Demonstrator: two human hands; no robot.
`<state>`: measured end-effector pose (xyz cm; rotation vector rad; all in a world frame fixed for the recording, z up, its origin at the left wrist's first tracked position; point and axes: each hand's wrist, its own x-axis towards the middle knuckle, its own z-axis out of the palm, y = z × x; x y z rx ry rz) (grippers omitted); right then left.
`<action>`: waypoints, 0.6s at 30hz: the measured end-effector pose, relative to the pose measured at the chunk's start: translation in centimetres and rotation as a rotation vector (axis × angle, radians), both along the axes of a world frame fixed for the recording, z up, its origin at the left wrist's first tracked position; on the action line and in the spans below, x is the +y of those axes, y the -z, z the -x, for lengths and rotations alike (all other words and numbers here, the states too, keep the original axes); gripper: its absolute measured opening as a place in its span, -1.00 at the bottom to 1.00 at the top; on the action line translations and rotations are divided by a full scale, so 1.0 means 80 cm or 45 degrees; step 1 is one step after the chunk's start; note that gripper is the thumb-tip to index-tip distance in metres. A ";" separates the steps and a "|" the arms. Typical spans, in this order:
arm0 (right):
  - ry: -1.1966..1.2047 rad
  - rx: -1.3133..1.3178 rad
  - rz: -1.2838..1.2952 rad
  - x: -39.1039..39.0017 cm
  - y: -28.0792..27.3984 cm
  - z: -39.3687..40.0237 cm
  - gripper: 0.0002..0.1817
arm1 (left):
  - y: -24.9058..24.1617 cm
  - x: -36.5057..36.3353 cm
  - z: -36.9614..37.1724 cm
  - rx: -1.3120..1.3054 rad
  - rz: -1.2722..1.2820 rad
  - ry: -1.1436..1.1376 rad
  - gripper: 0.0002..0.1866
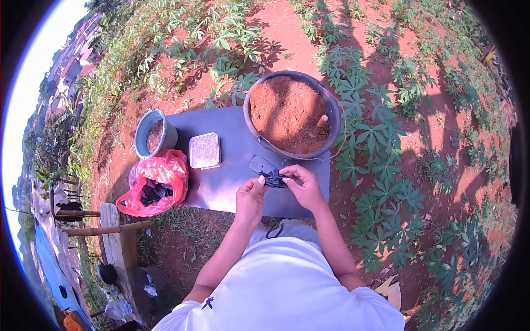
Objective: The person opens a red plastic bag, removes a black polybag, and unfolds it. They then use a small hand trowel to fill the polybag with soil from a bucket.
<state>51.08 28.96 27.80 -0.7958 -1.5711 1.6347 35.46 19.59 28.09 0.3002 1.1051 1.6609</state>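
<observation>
Between my two hands, over the front of the table, is a small black plastic bag (271, 175), creased and bunched. My left hand (252, 197) pinches its left edge between thumb and fingers. On the other side, my right hand (303, 186) grips the bag's right edge with thumb and forefinger. Just beyond my hands stands a large dark bucket (260, 142) filled with reddish soil (287, 113). A wooden-looking handle (322, 120) sticks up from the soil at the right.
On the table (232, 190), a square container of pale grains (205, 150) lies left of centre. A grey-blue pot (170, 136) with dark contents and a pink plastic bag (175, 185) holding black plastic stand at the left edge. Leafy plants (370, 138) grow on the right.
</observation>
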 end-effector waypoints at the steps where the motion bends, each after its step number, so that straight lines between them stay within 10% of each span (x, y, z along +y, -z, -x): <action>1: 0.001 -0.001 0.002 -0.001 0.005 0.003 -0.74 | 0.001 0.000 0.002 -0.122 -0.035 0.035 -0.84; 18: -0.090 0.810 1.019 -0.024 0.032 0.027 -0.89 | 0.004 0.004 0.007 -0.596 0.015 0.144 -0.76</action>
